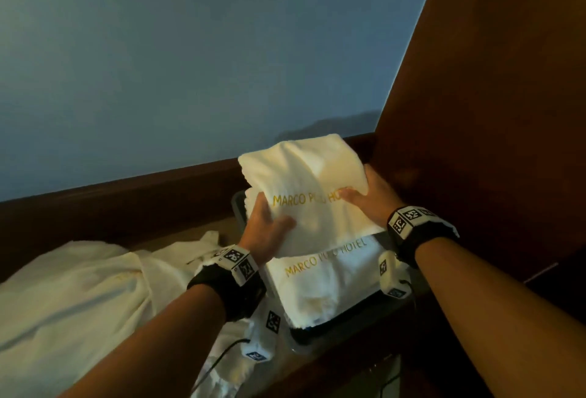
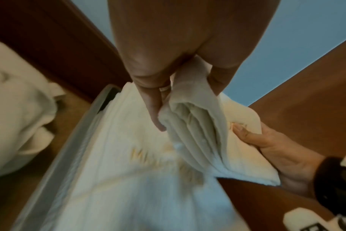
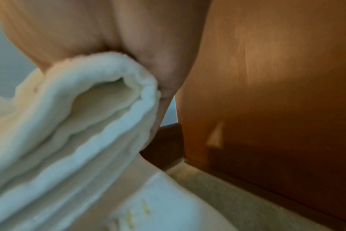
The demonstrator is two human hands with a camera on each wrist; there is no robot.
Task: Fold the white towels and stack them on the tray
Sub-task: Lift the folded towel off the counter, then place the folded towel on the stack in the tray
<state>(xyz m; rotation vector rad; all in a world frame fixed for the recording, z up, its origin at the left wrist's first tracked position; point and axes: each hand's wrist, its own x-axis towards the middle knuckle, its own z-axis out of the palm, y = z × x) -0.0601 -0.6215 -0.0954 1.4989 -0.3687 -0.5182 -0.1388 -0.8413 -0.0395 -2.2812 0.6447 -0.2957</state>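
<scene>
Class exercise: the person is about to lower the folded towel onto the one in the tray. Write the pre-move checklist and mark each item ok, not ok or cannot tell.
1. Left hand grips the folded towel: ok.
2. Right hand grips its other side: ok.
3. Towel folded in layers, edges gathered: ok in the left wrist view.
4. Lower towel lies flat in the tray: ok.
5. Held towel squared with the lower towel: not ok, it sits tilted and farther back.
6. More towels waiting: ok, an unfolded pile lies left of the tray.
</scene>
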